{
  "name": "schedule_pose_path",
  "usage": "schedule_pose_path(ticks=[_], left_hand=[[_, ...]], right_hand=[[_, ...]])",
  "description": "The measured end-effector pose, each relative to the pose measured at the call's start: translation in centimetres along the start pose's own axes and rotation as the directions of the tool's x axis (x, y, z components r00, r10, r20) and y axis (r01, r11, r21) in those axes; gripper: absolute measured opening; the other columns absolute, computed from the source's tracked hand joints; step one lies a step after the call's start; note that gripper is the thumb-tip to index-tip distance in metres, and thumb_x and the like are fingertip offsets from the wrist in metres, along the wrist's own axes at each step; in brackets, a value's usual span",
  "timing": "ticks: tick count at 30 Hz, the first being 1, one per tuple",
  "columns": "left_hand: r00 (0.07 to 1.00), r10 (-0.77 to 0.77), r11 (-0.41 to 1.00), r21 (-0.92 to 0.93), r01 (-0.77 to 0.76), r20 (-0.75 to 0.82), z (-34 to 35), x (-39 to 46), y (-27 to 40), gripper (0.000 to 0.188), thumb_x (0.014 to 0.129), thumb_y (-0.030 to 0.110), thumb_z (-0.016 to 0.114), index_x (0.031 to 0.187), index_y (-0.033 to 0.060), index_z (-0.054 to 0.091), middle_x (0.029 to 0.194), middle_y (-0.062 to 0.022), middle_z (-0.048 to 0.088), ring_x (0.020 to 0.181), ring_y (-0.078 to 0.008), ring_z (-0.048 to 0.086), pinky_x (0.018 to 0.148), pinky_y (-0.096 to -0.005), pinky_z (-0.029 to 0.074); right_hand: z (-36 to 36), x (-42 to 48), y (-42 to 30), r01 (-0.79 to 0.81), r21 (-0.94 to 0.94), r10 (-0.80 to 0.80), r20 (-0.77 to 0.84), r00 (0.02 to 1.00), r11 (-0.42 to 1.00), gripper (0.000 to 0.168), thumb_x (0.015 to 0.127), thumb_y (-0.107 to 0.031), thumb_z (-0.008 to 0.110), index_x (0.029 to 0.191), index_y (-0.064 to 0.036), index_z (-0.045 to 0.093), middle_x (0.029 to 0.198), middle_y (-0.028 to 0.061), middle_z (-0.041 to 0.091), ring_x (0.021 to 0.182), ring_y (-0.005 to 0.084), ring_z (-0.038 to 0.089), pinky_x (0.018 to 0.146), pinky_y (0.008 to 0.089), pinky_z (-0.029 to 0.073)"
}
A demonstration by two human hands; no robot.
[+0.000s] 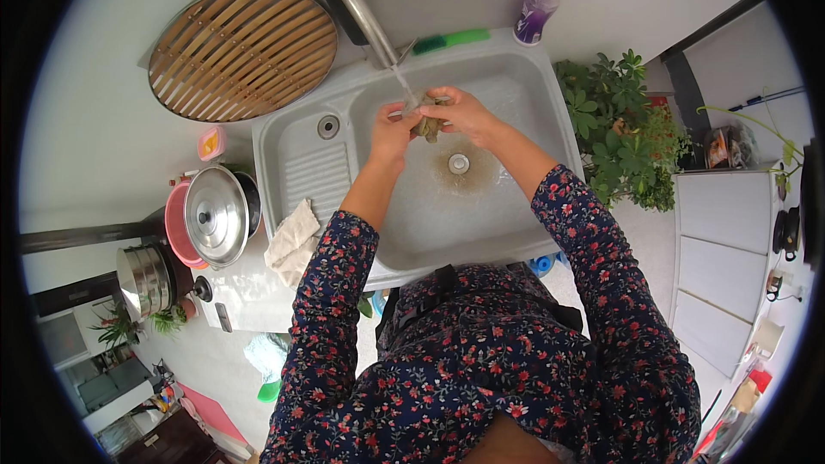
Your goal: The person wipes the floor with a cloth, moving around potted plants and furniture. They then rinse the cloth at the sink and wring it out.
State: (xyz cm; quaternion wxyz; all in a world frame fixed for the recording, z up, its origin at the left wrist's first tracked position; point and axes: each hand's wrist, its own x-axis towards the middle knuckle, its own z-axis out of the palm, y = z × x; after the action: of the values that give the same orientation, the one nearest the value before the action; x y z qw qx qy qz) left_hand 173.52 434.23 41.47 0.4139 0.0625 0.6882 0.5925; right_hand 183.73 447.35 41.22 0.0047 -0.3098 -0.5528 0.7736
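Water runs from the metal faucet (364, 13) into a grey sink (477, 225). Under the stream, my left hand (394, 135) and my right hand (464, 115) together hold a crumpled greenish-brown item (427, 127), perhaps a wet cloth; its exact kind cannot be told. Fingers of both hands pinch it from either side, above the basin's upper part. Brownish water spreads around the drain (458, 164) below my hands. A beige cloth (293, 241) hangs over the ridged drainboard's lower left corner.
Behind the sink lie a green-handled brush (451, 40) and a purple bottle (535, 13). At left are a round slatted wooden rack (245, 51), a metal lid (216, 216) and a pink basin (175, 225). Leafy potted plants (612, 129) stand close to the sink's right side.
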Motion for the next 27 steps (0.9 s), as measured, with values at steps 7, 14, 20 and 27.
schedule_pose_path(ticks=[7,14,20,27], left_hand=[[0.999,0.026,0.989,-0.143,-0.023,0.018,0.3,-0.1,0.3,0.03,0.093,0.018,0.062,0.114,0.0044,0.045,0.107,-0.0104,0.058,0.095,-0.0215,0.062,0.082,-0.0363,0.052],[1.0,0.019,0.996,-0.09,-0.017,0.02,-0.2,0.5,0.0,0.017,0.099,0.022,0.052,0.108,0.008,0.05,0.103,-0.0071,0.059,0.092,-0.0171,0.061,0.077,-0.0327,0.052],[0.989,0.024,0.962,-0.272,0.017,0.145,0.3,-0.3,1.1,0.028,0.097,0.023,0.057,0.118,0.0062,0.049,0.107,-0.008,0.058,0.095,-0.0184,0.061,0.08,-0.0345,0.052],[0.996,0.089,0.994,-0.072,-0.088,0.007,-0.1,-0.8,1.0,0.039,0.092,0.024,0.065,0.122,0.003,0.05,0.11,-0.0092,0.06,0.098,-0.0181,0.061,0.081,-0.0332,0.052]], right_hand=[[-0.1,-1.1,-0.4,0.073,0.007,-0.073,0.011,0.997,0.997,0.051,0.085,-0.021,0.071,0.13,-0.01,0.049,0.113,0.0098,0.061,0.099,0.0212,0.061,0.083,0.0378,0.05],[0.2,-1.2,-0.5,0.086,-0.132,-0.097,-0.08,0.992,0.987,0.023,0.095,-0.026,0.056,0.114,-0.012,0.057,0.092,0.0026,0.06,0.073,0.0113,0.055,0.057,0.0279,0.044],[1.5,-0.9,-0.5,0.155,-0.191,-0.209,-0.305,0.929,0.969,0.026,0.096,-0.026,0.052,0.104,-0.002,0.06,0.093,0.0118,0.065,0.08,0.0209,0.062,0.07,0.0345,0.049],[1.1,-0.3,-0.8,0.19,-0.253,-0.284,-0.416,0.864,0.949,0.029,0.097,-0.026,0.048,0.102,0.001,0.059,0.095,0.014,0.064,0.091,0.0241,0.06,0.081,0.0372,0.046]])
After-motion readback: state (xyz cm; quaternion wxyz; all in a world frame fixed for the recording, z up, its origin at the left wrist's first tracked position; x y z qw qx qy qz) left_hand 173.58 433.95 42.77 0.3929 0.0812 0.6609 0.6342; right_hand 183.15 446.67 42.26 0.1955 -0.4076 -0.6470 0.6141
